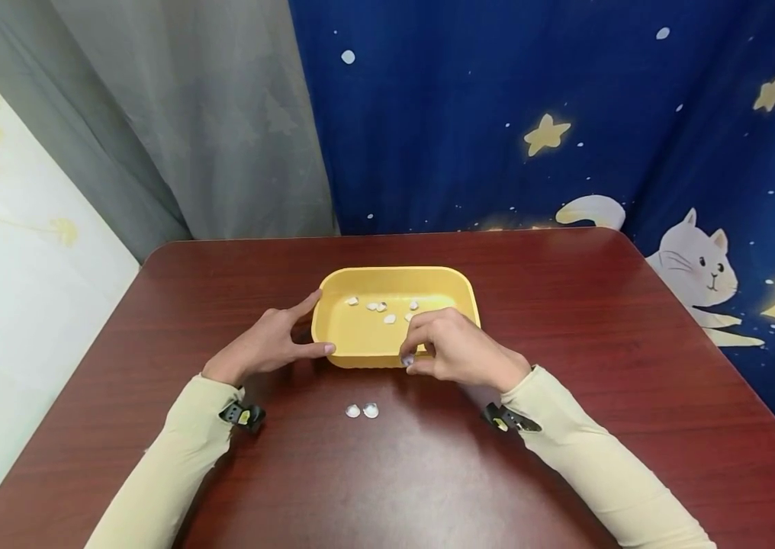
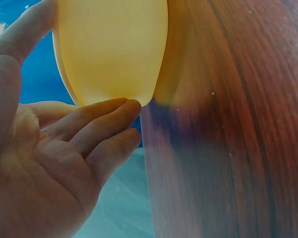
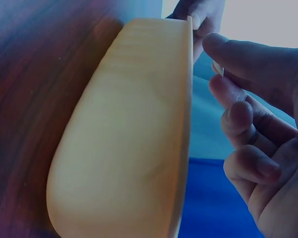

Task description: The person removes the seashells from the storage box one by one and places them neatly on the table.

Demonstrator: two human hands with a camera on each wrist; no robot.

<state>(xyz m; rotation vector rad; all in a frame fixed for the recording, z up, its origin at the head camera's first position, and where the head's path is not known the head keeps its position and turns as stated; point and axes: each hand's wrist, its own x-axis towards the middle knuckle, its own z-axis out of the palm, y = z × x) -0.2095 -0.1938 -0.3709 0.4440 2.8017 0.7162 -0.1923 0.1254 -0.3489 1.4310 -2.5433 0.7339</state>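
A yellow plastic basin (image 1: 329,339) stands on the table, with several small clear gem-like pieces (image 1: 390,319) on its bottom. My left hand (image 1: 265,345) rests against the basin's left end, fingers fairly straight, thumb at the near side and index finger farther back. In the left wrist view its other fingertips touch the basin wall (image 2: 114,54). Over the basin's near rim, my right hand (image 1: 459,347) pinches one small clear gem (image 1: 407,360) between thumb and index finger. The right wrist view shows that gem (image 3: 218,68) edge-on, beside the rim, with the other fingers curled loosely.
Two more clear gems (image 1: 362,410) lie side by side on the dark red wooden table (image 1: 387,488), just in front of the basin. Beyond the table's far edge hang a grey curtain (image 1: 223,114) and a blue star-patterned curtain (image 1: 456,114).
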